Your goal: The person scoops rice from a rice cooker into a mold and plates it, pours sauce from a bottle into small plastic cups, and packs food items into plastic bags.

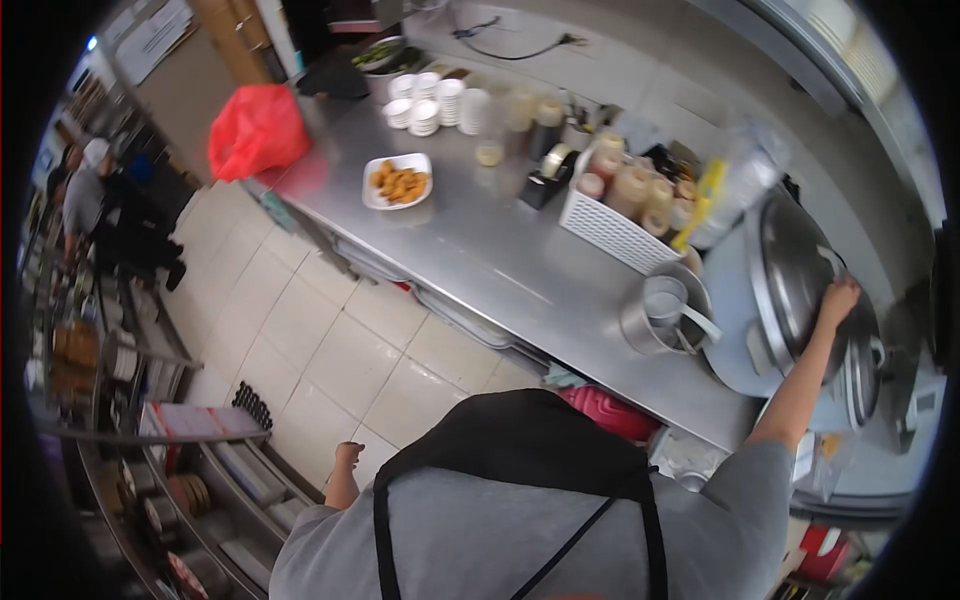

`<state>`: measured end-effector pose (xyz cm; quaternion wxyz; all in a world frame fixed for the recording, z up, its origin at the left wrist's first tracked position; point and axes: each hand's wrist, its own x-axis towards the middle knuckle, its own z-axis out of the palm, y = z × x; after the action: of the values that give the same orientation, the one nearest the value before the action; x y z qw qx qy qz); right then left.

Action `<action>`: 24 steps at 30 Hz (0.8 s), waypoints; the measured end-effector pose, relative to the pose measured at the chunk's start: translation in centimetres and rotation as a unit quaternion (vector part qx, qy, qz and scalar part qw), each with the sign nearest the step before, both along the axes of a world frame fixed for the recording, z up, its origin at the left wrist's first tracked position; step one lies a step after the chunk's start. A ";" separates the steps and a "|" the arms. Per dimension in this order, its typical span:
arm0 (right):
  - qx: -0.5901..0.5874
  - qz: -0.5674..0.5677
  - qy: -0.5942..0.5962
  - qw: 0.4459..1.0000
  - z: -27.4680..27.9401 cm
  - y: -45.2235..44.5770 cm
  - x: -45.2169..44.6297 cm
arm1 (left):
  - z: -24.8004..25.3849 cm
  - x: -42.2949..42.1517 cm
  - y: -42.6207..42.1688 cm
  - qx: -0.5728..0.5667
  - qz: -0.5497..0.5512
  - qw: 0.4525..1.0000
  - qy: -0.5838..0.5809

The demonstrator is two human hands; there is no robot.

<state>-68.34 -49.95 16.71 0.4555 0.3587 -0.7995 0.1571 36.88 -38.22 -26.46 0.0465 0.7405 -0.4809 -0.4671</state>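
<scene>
My right hand (840, 300) is closed around the handle on the domed metal lid (795, 265) of a large pot (730, 300) at the counter's right end. The lid looks tilted over the pot, and the pot's contents are hidden. Down at my left side, over the tiled floor, hangs my left hand (348, 456), small in view. Its fingers look loosely bent and apart, with nothing seen in them. Beside the large pot stands a smaller metal pot (640, 325) with a handled dipper (665, 300) inside. A second lidded pot (862, 380) sits close below my right hand.
Along the steel counter (480, 250) are a white tray of fried pieces (400, 183), stacked white cups (424, 115), a tape dispenser (548, 178) and a white basket (610, 235) of bottles. A red bag (257, 135) is at the far end. Another person (105, 205) works by the left shelves.
</scene>
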 end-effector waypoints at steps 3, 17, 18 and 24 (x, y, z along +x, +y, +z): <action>-0.141 0.135 0.015 0.981 4.4 -6.0 16.5 | -0.5 3.2 2.2 0.056 0.035 0.997 -0.027; 0.363 0.520 -0.206 0.745 -21.0 -23.0 56.4 | 14.0 -6.3 -27.4 -0.206 0.051 0.974 0.082; 0.366 0.497 -0.222 0.754 -21.4 -24.2 56.4 | 16.2 -7.6 -29.7 -0.237 0.023 0.965 0.107; 0.405 0.434 -0.234 0.770 -22.1 -30.7 56.5 | 21.1 -11.9 -39.5 -0.237 -0.021 0.956 0.172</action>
<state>-11.82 -80.66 -5.42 -0.0493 0.7708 -0.6303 0.0785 25.00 -77.70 -5.36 0.2926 0.6068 -0.5778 -0.4608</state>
